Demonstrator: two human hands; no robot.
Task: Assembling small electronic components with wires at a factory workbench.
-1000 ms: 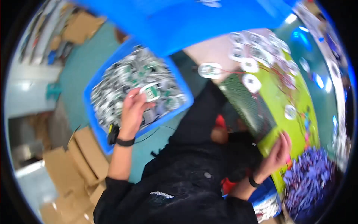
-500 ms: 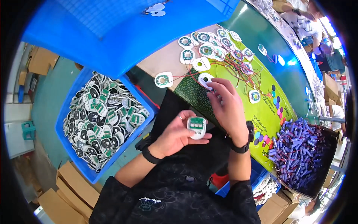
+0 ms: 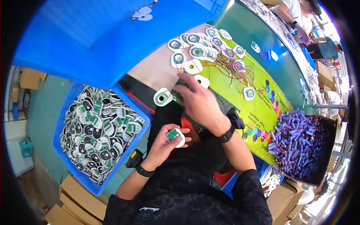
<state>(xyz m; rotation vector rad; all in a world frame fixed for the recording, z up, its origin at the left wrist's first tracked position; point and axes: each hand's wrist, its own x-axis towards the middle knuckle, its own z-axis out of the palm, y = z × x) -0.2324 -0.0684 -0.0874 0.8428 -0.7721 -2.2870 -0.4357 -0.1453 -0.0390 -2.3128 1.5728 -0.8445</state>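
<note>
Across to the left comes the right hand (image 3: 198, 105), and the ring-shaped piece (image 3: 164, 97) has shifted lapward — it sits lower now, out past the counter's (image 3: 153, 64) near-left corner! Right fingers bent, just beside that piece; whether they grip its wire, one cannot tell. Meanwhile the left hand (image 3: 167, 141), lower down over the lap, has turned its white board piece (image 3: 175, 136) a little, pinched firmly under the thumb with the green side up. Behind, the other wired pieces (image 3: 197, 51) crowd toward the counter's far edge. Looks like a gathering step: one part held, a wired mate being brought over. Next would call for a sure hold on the ring-shaped piece — and keeping its wire free of the tangle.
</note>
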